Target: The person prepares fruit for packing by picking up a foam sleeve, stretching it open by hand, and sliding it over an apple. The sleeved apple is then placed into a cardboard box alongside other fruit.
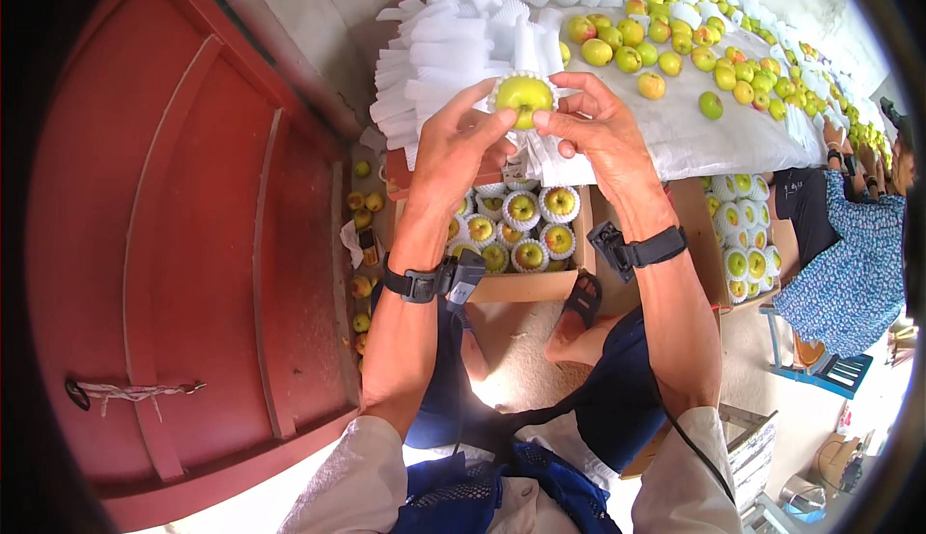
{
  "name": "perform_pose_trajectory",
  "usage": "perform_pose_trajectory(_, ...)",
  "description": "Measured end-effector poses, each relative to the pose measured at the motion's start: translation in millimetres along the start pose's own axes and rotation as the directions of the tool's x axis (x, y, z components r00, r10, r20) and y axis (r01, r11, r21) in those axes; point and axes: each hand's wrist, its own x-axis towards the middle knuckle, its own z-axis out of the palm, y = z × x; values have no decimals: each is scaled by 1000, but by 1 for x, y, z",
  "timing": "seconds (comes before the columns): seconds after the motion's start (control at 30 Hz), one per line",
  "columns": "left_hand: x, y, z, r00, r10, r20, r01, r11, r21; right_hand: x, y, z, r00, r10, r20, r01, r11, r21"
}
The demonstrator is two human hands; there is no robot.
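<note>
Between both hands I hold a green apple [523, 96] with a white foam net sleeve [503, 84] around its sides. My left hand [465, 134] grips it from the left, thumb on its near side. My right hand [598, 124] closes on it from the right, thumb also against the near side. Behind the hands lies a heap of flat white foam net sleeves [449, 52]. Below them, a cardboard box [531, 288] holds several sleeved apples [522, 209] standing in rows.
Loose green and red apples [632, 56] spread over a white-covered table [675, 143]. A second box of sleeved apples [738, 264] stands right, beside a person in a blue patterned garment [839, 264]. A red door [174, 245] fills the left; loose apples [362, 218] lie beside it.
</note>
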Motion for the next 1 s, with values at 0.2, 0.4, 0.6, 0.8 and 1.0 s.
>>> perform_pose_trajectory(0.2, -4, 8, 4, 999, 17, -28, -15, 998, 60, -3, -7, 3, 1000, -21, -6, 21, 999, 39)
perform_pose_trajectory(0.4, -6, 10, 7, 997, 63, -52, -58, 995, 86, -6, -15, 5, 998, -50, -27, 50, 999, 2)
perform_pose_trajectory(0.6, -4, 7, 10, 990, 121, -68, -116, 990, 76, -4, -9, 4, 997, -79, 15, 78, 996, 39)
perform_pose_trajectory(0.8, -4, 6, 11, 989, 126, -83, -120, 991, 66, -4, -9, 7, 994, -111, -15, 112, 993, 50)
perform_pose_trajectory(1.0, -1, -5, 13, 970, 217, -106, -201, 969, 144, -3, -3, 18, 983, -169, -76, 175, 982, 76)
